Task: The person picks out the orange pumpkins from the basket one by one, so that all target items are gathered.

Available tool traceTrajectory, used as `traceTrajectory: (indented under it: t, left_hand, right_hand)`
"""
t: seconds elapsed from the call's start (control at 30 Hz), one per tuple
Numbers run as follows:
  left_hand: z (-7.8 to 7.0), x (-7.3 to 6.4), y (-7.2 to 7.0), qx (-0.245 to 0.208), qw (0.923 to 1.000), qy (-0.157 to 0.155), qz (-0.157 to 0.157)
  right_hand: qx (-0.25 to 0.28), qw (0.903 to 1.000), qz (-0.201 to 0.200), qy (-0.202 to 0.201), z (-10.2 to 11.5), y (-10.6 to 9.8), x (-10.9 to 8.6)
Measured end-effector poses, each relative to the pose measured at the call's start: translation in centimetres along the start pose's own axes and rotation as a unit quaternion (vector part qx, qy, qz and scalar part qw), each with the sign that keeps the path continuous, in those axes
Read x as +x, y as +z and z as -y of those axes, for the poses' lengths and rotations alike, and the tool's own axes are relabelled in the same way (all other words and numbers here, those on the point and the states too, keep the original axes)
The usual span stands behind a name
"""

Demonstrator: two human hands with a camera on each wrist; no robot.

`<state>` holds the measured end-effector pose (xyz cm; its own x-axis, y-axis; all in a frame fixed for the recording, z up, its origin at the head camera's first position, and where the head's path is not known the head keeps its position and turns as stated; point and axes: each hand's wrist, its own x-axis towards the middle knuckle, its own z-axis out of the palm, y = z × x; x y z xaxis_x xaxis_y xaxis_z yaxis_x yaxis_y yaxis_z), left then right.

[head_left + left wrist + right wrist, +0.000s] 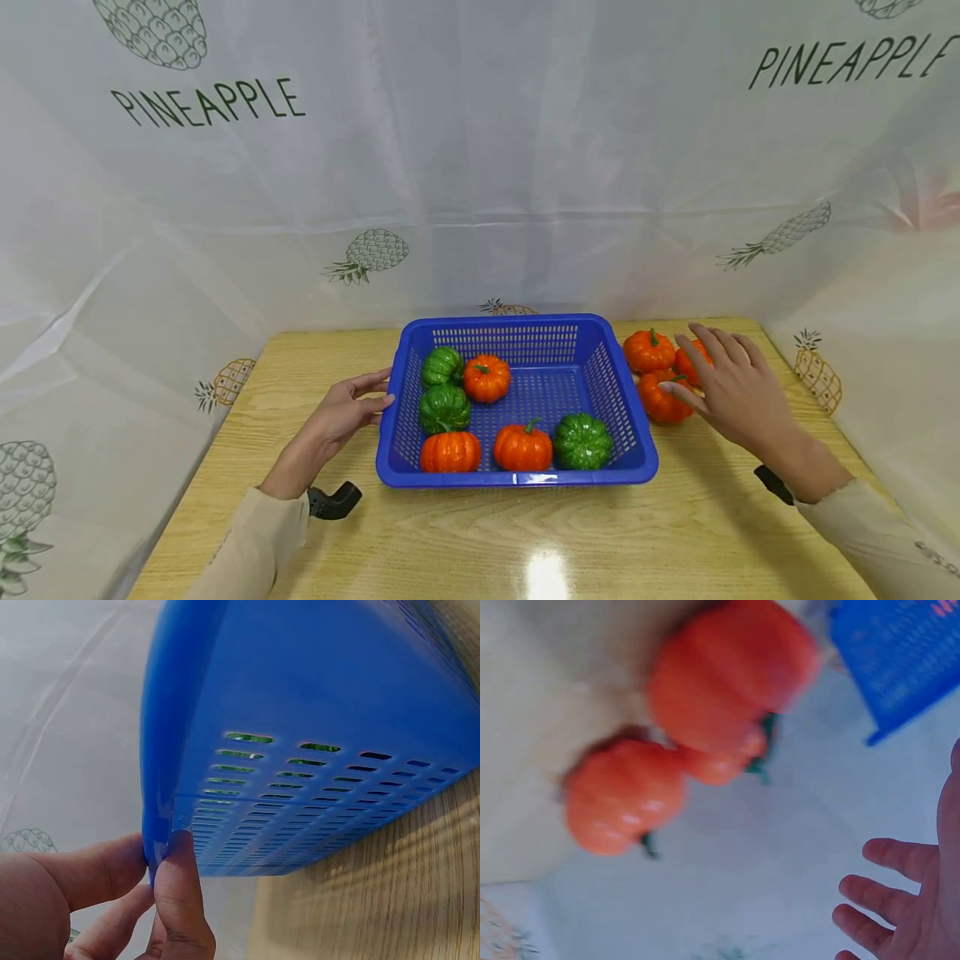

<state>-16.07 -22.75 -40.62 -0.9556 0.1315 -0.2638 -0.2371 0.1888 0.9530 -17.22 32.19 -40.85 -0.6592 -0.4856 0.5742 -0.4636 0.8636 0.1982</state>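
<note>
A blue plastic basket (517, 479) with slotted walls holds three orange pumpkins (487, 379) and three green pumpkins (582, 442). At its left side, my left hand (337, 421) pinches the rim between thumb and fingers, seen close up on the basket rim (161, 750) in the left wrist view. Three more orange pumpkins (648, 352) with green stems sit close together outside the basket's right wall. Over them hovers my right hand (738, 390), fingers spread and holding nothing; it partly covers the rearmost right pumpkin (686, 367). The right wrist view shows those pumpkins (626, 796) blurred, beyond the fingers.
Everything rests on a light wood table (480, 542). A whitish sheet (517, 167) printed with pineapples hangs behind the table and along both sides. Black wrist-camera mounts (333, 500) sit below the wrists.
</note>
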Motion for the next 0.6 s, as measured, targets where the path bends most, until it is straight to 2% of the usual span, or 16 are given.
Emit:
traceTrajectory:
  t: [0.17, 0.43, 0.6]
  left_hand:
    - [0.0, -0.1, 0.0, 0.001, 1.0, -0.001, -0.002]
    - [0.0, -0.2, 0.0, 0.003, 1.0, -0.002, -0.005]
    - [0.0, -0.2, 0.0, 0.001, 1.0, 0.004, -0.002]
  right_hand:
    - [0.011, 0.9993, 0.026, -0.024, 1.6, -1.4, 2.9]
    - [-0.006, 0.9945, 0.011, -0.104, 4.9, -1.0, 6.9]
    - [0.004, 0.9905, 0.055, -0.126, 7.0, -1.0, 8.7]
